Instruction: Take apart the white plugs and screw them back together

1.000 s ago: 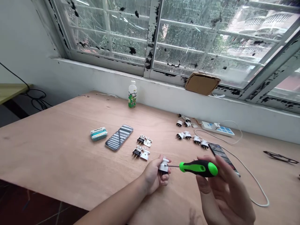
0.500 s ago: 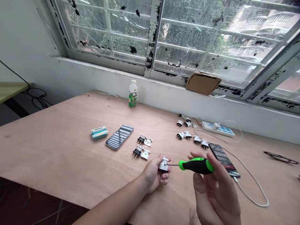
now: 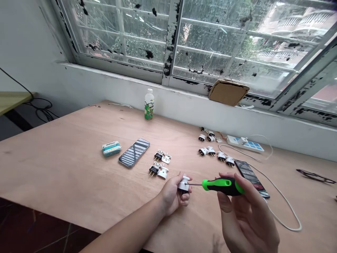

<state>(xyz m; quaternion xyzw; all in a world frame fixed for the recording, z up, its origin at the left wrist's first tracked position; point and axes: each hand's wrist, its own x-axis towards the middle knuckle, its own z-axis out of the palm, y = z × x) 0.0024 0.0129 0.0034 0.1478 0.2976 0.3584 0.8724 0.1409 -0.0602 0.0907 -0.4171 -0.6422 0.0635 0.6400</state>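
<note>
Near the front of the table, my left hand (image 3: 172, 195) is closed round a white and black electrical plug (image 3: 183, 185). My right hand (image 3: 244, 211) grips the handle of a green and black screwdriver (image 3: 222, 185), held nearly level. Its thin metal shaft reaches left, and the tip meets the screw spot on the white side of the plug. Just beyond my left hand lie two opened plugs: a black pin part (image 3: 153, 170) beside a white cover (image 3: 163, 172), and behind them another black pin part (image 3: 159, 155) with its white cover (image 3: 166, 158).
Several assembled plugs (image 3: 221, 156) stand at the back right, near a white power strip (image 3: 244, 144). A phone (image 3: 251, 179) with a white cable lies beyond my right hand. Another phone (image 3: 134, 153), a small blue-white pack (image 3: 111, 148), a bottle (image 3: 149, 104) and glasses (image 3: 316, 176) are on the table.
My right hand and the screwdriver have shifted slightly right, and the handle has turned a little. My left hand keeps the plug in nearly the same place.
</note>
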